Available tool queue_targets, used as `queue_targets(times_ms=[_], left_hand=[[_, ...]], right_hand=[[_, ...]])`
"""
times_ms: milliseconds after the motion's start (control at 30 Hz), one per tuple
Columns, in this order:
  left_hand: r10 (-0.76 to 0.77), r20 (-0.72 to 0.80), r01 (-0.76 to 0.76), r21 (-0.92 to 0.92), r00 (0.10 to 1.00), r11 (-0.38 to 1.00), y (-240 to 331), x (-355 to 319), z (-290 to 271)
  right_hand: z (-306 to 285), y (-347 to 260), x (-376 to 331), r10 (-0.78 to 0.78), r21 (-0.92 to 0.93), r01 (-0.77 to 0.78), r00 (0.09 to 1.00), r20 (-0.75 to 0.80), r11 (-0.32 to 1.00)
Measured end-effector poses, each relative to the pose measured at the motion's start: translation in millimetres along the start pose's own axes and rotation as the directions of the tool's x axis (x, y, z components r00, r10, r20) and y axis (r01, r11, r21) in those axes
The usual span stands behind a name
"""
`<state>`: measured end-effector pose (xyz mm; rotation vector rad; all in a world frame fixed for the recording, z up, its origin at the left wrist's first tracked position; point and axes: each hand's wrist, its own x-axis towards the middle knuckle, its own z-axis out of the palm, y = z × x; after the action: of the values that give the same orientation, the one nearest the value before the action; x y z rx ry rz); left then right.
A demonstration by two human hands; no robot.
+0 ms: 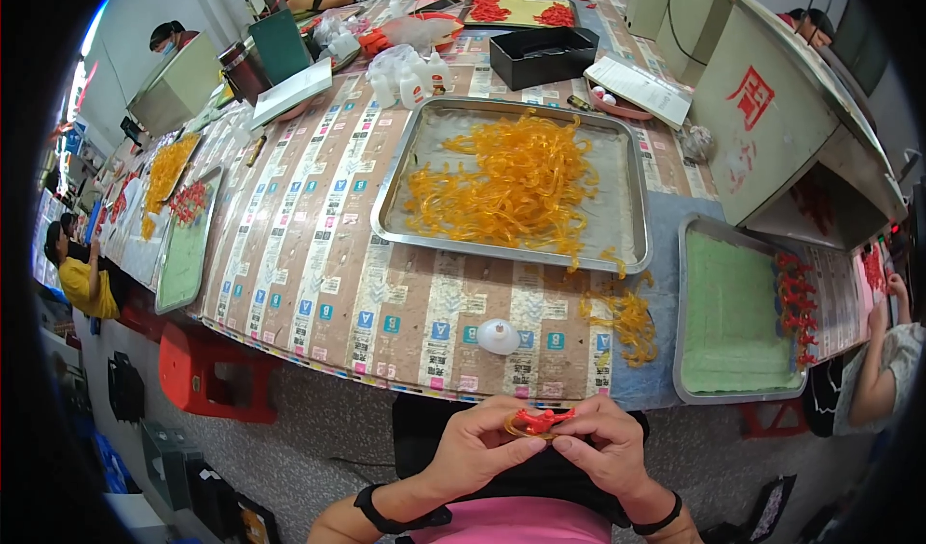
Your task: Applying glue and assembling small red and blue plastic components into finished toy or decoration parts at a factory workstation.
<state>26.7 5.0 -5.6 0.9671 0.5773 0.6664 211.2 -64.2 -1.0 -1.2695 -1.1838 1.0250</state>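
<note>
Just off the near table edge, my left hand [487, 438] and my right hand [610, 445] meet with fingers closed. Between their fingertips is a small red plastic piece [543, 420], its exact kind unclear. A thin amber-yellow strand [519, 434] loops beneath it on the left-hand side; my fingers partly cover both. Ahead on the table, a heap of glossy yellow strands [521, 182] fills much of a metal tray [388, 192]. More loose strands [629, 327] spill over its near right corner. A small white dome-shaped object [498, 337] sits near the table edge.
To the right, a green-lined tray [738, 322] carries red pieces along one side, beside a metal cabinet [772, 100]. Another green tray [188, 245] lies left. Beyond are a black bin [543, 57], white bottles [410, 81] and co-workers. A red stool [207, 370] stands below left.
</note>
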Motion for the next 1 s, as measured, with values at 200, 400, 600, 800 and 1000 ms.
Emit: queue_targets(times_ms=[200, 400, 600, 800, 1000], left_hand=[[0.183, -0.028, -0.153, 0.432, 0.983, 0.889, 7.9, 2.7, 4.9], [0.317, 0.008, -0.232, 0.701, 0.948, 0.674, 13.0, 5.7, 10.4], [0.408, 0.094, -0.341, 0.73, 0.908, 0.592, 15.6, 6.7, 11.5], [0.441, 0.023, -0.34, 0.673, 0.897, 0.657, 19.8, -0.8, 12.2], [0.484, 0.094, -0.416, 0.667, 0.87, 0.618, 17.2, -1.1, 7.6]], right_hand=[[1.0, 5.3, -5.1, 0.081, 0.073, -0.075, 0.994, -0.078, 0.994], [7.4, -9.5, 2.4, 0.019, 0.011, -0.017, 0.986, -0.165, 1.0], [-1.0, -2.9, 6.5, -0.19, -0.195, 0.187, 0.982, 0.003, 0.963], [-2.7, -5.6, 3.5, -0.294, -0.254, 0.277, 0.955, -0.033, 0.927], [-3.6, -7.5, 3.4, -0.428, -0.345, 0.406, 0.904, 0.012, 0.846]])
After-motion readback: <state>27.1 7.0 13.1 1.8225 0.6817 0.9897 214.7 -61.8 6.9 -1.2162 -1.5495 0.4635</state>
